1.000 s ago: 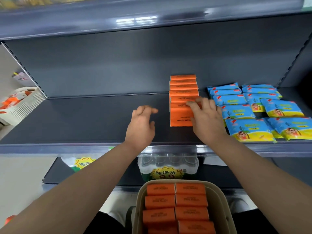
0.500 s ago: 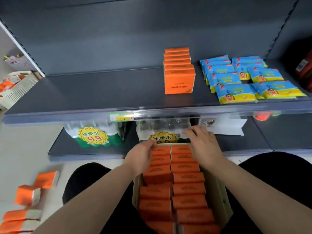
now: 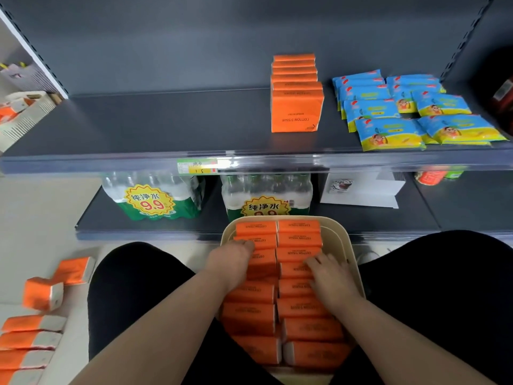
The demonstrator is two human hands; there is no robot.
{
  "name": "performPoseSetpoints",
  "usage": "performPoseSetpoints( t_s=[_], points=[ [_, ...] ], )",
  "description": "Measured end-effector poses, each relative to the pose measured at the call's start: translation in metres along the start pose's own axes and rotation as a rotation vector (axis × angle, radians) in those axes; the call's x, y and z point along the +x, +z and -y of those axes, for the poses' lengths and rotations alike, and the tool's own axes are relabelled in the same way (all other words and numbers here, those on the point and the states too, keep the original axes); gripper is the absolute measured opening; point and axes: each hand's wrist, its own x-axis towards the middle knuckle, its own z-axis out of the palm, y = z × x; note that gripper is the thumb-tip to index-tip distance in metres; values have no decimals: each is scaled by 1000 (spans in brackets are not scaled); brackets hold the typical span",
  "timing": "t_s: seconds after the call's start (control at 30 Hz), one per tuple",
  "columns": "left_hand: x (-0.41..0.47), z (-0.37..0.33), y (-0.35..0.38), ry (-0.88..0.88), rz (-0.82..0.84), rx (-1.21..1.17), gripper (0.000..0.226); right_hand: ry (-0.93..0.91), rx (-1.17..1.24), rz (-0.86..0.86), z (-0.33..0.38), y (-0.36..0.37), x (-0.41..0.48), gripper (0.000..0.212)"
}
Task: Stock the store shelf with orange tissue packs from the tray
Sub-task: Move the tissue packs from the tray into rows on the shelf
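- Shop floor is showing at the bottom left, with loose orange packs (image 3: 30,339) lying on it, well apart from the work.
- Closest in, a tan tray (image 3: 350,247) is sitting between the person's knees, probably so both hands can reach it easily.
- Two rows of orange tissue packs (image 3: 298,238) are filling the tray, standing on edge and pressed together.
- Her left hand (image 3: 231,261) is curling down over the left row, fingers tucked in between packs; I cannot tell if it is gripping one yet.
- Her right hand (image 3: 329,276) is lying spread on the right row, fingers open, not closing around anything.
- I think both hands are getting ready to lift out a bunch together.
- Farther back, water bottles (image 3: 155,197) are sitting on the low shelf.
- Up above, the gray shelf (image 3: 138,126) is holding one line of orange packs (image 3: 295,107) running front to back.
- Blue wipes (image 3: 388,132) are lying just beside that line, so new packs should be going on the bare left side.
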Motion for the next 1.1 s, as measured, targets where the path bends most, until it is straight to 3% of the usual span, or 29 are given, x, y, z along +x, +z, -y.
performPoseSetpoints(
  t_s=[0.43, 0.67, 0.77, 0.9, 0.97, 1.1],
  points=[
    [6, 0, 0, -2, -15, -10, 38, -17, -60, 77, 7, -7, 14, 38],
    [5, 0, 1, -3, -16, -14, 38, -37, -144, 21, 11, -3, 7, 33],
    [6, 2, 0, -6, -16, -15, 36, -39, -169, -57, 15, -14, 2, 31],
    [9, 0, 0, 4, -14, 14, 33, -40, -172, -288, 19, -34, -3, 23],
    [12, -2, 1, 16, -7, 39, 35, -22, -159, -407, 14, -33, 1, 32],
    [21, -2, 10, 61, 12, 99, 40, -4, -99, -389, 10, -24, 10, 41]
  ],
)
